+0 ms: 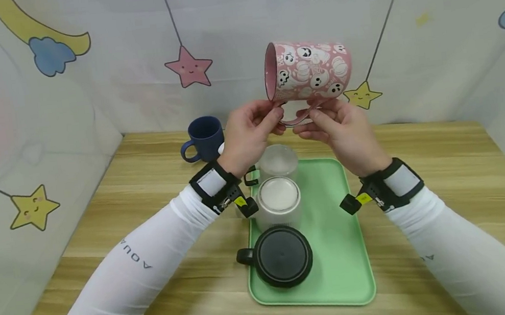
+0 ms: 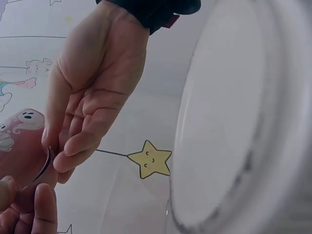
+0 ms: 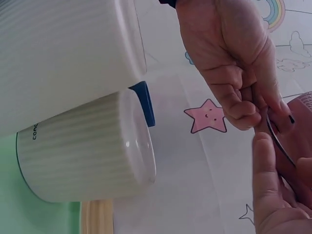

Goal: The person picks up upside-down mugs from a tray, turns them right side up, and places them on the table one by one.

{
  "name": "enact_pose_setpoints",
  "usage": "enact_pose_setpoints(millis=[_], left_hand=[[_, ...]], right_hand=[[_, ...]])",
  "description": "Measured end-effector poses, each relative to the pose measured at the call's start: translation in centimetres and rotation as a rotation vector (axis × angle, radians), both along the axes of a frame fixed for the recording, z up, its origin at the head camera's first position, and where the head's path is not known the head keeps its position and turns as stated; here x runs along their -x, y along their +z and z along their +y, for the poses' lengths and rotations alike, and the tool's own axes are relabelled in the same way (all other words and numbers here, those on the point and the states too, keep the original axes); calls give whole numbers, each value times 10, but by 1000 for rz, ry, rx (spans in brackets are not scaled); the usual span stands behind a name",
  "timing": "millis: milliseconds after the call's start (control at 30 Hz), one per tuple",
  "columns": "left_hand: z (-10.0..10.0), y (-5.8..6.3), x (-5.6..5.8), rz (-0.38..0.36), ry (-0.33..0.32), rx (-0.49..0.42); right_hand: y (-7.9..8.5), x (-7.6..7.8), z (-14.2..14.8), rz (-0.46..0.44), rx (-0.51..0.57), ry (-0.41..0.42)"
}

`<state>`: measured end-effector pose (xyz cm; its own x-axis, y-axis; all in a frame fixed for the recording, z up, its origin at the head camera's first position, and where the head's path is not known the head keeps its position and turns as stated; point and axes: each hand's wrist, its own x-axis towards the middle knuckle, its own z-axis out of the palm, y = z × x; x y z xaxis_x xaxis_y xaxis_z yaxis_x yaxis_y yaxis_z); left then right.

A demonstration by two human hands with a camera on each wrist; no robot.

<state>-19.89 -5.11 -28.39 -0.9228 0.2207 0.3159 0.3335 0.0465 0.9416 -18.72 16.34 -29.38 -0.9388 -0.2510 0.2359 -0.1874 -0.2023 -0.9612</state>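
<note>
A pink mug (image 1: 310, 69) with white ghosts and pumpkins is held on its side in the air, its mouth facing left and its handle below. My left hand (image 1: 251, 129) pinches the handle near the rim end. Close beside it, my right hand (image 1: 339, 130) pinches the handle near the base end. Both wrist views show thumbs and fingers on the dark edge of the handle. Under the hands, a green tray (image 1: 336, 251) bears a black mug (image 1: 283, 256), a white ribbed mug (image 1: 279, 201) and a pale mug (image 1: 279, 161), standing upside down in a row.
A navy mug (image 1: 206, 137) stands upright on the wooden table (image 1: 178, 288), behind my left forearm. A small white thing beside it is mostly hidden by my wrist. The back wall (image 1: 132, 72) is a sheet with cartoon stars and clouds.
</note>
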Motion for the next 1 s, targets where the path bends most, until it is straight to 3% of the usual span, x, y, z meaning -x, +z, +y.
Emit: enact_pose_setpoints(millis=[367, 600, 1000], left_hand=[[-12, -12, 15, 64, 74, 118], [-20, -19, 23, 99, 141, 269], [-25, -24, 25, 100, 233, 521]], right_hand=[[-6, -7, 25, -61, -236, 18], [-7, -22, 45, -35, -347, -28], [-6, -40, 81, 26, -390, -94]])
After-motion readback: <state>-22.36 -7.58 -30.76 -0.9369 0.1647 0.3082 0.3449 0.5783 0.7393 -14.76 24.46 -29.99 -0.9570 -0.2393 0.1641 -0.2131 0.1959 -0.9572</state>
